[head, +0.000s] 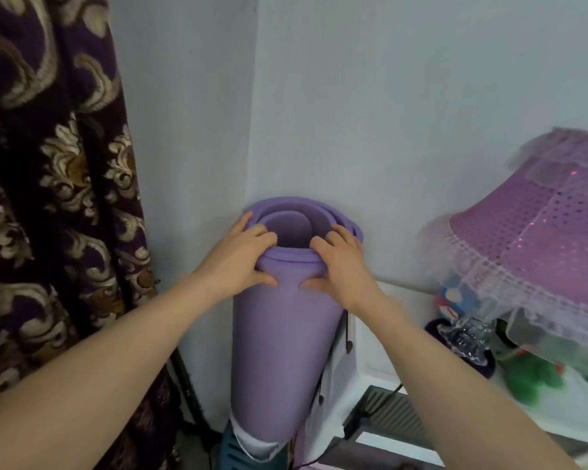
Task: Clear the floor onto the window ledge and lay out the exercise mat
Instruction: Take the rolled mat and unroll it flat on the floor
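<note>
A rolled purple exercise mat (282, 351) stands upright in the room's corner, its open spiral end facing up. My left hand (238, 262) grips the roll's top rim from the left, fingers hooked inside the rim and thumb pressed on the outer wall. From the right, my right hand (342, 266) grips the same rim, fingers over the edge and thumb on the front. The mat's lower end is hidden behind a blue object (231, 449) near the floor.
A dark purple curtain (58, 198) with gold patterns hangs at the left. To the right a white bedside cabinet (370, 364) carries a pink lace-trimmed lamp (537, 245) with a glass base, a dark device with a black cable, and small items.
</note>
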